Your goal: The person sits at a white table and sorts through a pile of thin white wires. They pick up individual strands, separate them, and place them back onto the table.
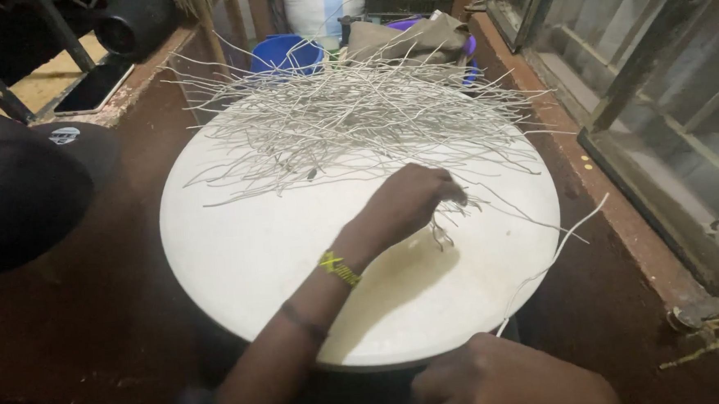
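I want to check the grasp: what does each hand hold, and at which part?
The left hand pinches a few thin pale grey strands near their upper ends, above the round white table. The right hand seems to hold one long strand's lower end.

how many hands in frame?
2. Left hand reaches over the round white table, fingertips in the near edge of the pale strand pile. Right hand sits low at the table's near rim, holding one long strand; partly cut off.
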